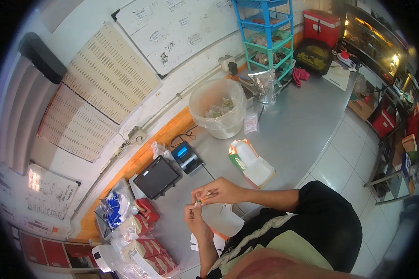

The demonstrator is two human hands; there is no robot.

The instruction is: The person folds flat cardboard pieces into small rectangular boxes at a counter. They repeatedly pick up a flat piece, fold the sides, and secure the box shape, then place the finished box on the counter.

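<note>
While left grip (193, 215) and right grip (222, 189) pinch a small piece (204, 199), it looks partly orange.

Pinched item (204, 199) too small, lower carton (228, 220) half-hidden

Around the right hand (223, 189) and left hand (194, 215), the light was moderate and fairly even. Far to the right of their grip, a display case (370, 43) glowed warm yellow, its brightest spots washed out. Well left, a small whiteboard (55, 191) caught a patch of glare. Beyond them, a pouch (265, 87) glinted and the table (305, 121) bore a soft sheen. Detail at the grip looked soft; far outward, straight edges bowed into a black surround.
</note>
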